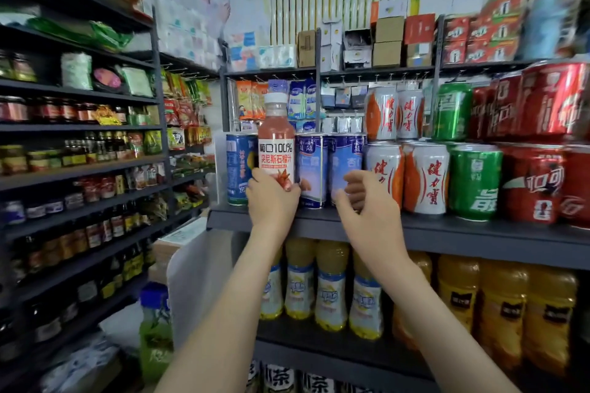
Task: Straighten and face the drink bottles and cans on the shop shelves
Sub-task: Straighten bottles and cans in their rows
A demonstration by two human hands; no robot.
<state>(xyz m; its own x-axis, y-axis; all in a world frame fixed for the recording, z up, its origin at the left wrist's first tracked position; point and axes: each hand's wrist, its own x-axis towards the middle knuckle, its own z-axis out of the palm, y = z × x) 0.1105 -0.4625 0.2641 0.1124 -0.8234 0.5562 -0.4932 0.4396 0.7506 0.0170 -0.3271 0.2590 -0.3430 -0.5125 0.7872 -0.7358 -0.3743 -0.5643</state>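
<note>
On the far left, a side rack [79,169] holds rows of jars and dark sauce bottles, blurred at this edge. Low down beside it stands a green drink bottle [155,329] with a blue cap.

The drinks shelf [479,238] starts right of that. At its left end is a dark blue can [237,166], upright at the shelf's front edge. Just right of it is the pink juice bottle [276,140], which has a white cap and a white label with red characters. The bottle is upright, its label faces the camera, and it sits between the dark blue can and the pale blue cans [312,169]. The left hand [271,201] grips its base from below, fingers and thumb wrapped round the lower label.

The right hand [364,201] is raised in front of the second pale blue can. Its fingers are curled in toward the palm. It hides the bottom of that can, so I cannot tell whether it grips the can or only hovers before it.

Further right, cans stand stacked two high: white-and-orange cans [426,180], then green cans [475,182], then red cola cans [533,185], the outermost ones smeared by blur.

On the shelf below, behind the forearms, stand yellow drink bottles [300,281] with pale labels. To their right are orange juice bottles [503,303] with dark labels.
</note>
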